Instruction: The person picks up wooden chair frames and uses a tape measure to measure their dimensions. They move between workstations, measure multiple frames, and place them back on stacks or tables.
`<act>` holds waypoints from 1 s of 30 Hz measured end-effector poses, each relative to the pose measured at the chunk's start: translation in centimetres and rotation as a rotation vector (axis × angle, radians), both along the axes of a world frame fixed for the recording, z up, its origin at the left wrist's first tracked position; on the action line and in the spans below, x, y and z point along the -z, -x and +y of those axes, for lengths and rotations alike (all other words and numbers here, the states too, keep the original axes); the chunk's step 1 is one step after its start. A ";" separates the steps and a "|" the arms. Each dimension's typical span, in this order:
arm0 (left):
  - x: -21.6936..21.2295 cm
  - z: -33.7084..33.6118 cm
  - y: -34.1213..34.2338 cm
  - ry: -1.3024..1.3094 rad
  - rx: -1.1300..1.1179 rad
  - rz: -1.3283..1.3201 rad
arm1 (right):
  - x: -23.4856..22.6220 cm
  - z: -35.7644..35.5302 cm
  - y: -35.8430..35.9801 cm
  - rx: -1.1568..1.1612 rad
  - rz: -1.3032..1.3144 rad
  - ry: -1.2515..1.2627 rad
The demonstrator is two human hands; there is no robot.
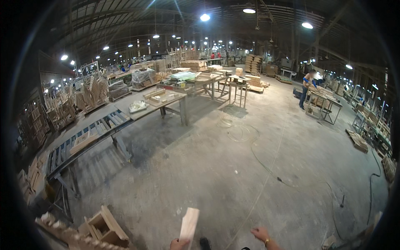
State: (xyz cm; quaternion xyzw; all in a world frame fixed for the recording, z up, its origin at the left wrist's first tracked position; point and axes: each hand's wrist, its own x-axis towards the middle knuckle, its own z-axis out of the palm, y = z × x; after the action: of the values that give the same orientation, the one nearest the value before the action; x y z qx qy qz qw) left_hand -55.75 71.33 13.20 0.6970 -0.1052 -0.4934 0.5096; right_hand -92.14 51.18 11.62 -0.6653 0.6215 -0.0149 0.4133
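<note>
At the bottom middle, my left hand [179, 244] is closed around the lower end of a short, flat wooden piece [190, 221]. The pale piece stands up from the hand, its upper end angled. My right hand [260, 233] hangs apart to the right, over the concrete floor, with a gold-coloured band at the wrist. Nothing shows in it; its fingers look loosely bent and slightly apart. A dark shoe tip [205, 243] is visible between the hands.
A roller-topped bench [100, 132] runs along the left, joined to a wooden table [162, 103]. A wooden frame [106, 225] lies at lower left. Thin hose [266, 168] trails across the floor [200, 166]. Another person [306, 89] stands at a worktable [324, 96] at right.
</note>
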 end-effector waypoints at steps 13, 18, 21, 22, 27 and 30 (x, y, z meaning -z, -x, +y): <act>2.1 -38.6 -8.7 0.029 0.524 -0.027 | 9.1 -13.1 -1.4 0.331 0.361 -0.413; -0.2 -55.3 -11.2 -0.065 0.459 0.002 | 10.3 -34.1 -6.4 0.322 0.306 -0.330; 0.4 -63.8 -13.7 0.070 0.374 -0.725 | 10.1 -50.9 -10.8 0.224 0.258 -0.198; 0.7 -66.4 -15.2 -0.016 0.369 -0.576 | 9.7 -57.0 -12.4 0.205 0.227 -0.145; 1.2 -81.6 -19.7 0.157 0.130 -0.041 | 2.8 -86.8 -20.7 0.253 0.034 0.292; -1.4 -90.7 -24.6 0.086 0.277 -0.208 | 0.0 -96.3 -25.2 0.288 -0.205 0.287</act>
State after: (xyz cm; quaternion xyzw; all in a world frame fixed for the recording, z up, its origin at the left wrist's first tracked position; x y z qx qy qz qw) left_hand -31.12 -19.33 14.64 0.7007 -0.2732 -0.4792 0.4525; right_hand -66.98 -45.08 11.65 -0.6164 0.6566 -0.2294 0.3692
